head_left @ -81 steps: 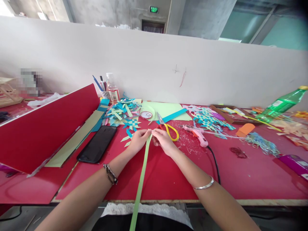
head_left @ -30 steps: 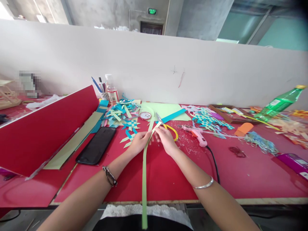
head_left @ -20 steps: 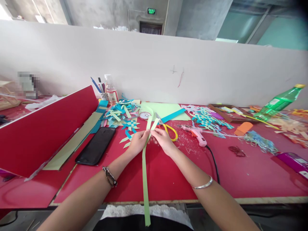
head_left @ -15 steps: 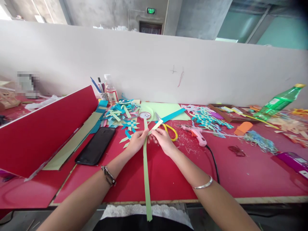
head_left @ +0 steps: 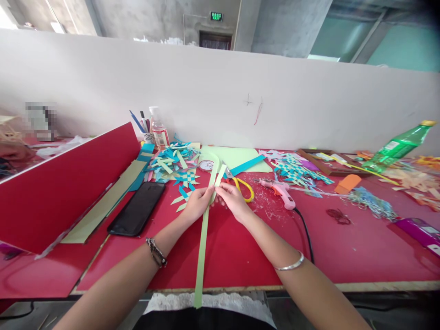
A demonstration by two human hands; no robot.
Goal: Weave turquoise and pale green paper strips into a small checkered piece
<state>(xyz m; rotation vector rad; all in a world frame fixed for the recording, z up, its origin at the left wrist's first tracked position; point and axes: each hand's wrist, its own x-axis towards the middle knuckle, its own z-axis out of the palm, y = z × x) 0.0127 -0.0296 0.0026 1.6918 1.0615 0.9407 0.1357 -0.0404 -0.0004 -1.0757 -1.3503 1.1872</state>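
Note:
A long light-green paper strip (head_left: pixel 202 247) runs from near the round dial (head_left: pixel 206 165) down past the table's front edge. My left hand (head_left: pixel 199 201) is closed on this strip, thumb on top. My right hand (head_left: pixel 231 197) pinches the folded-over part of the green paper at the same spot, its short end pointing up. The hands nearly touch, and some fingers are hidden beneath the paper. Just beyond my right hand lie yellow-handled scissors (head_left: pixel 245 189) and a blue paper strip (head_left: pixel 248 165). Woven blue-and-green paper pieces (head_left: pixel 185 178) lie past my left hand.
A black phone (head_left: pixel 136 208) lies left, beside an upright red board (head_left: pixel 75 183). A pink glue gun (head_left: pixel 282 193) with a black cord rests to the right. Farther right a green bottle (head_left: pixel 395 146) leans. A clear bottle (head_left: pixel 159 130) stands at the back.
The strip's lower end has swung left. Its short folded end has turned from slanting right to more upright, and its upper part now curves over the dial. Both hands have barely moved.

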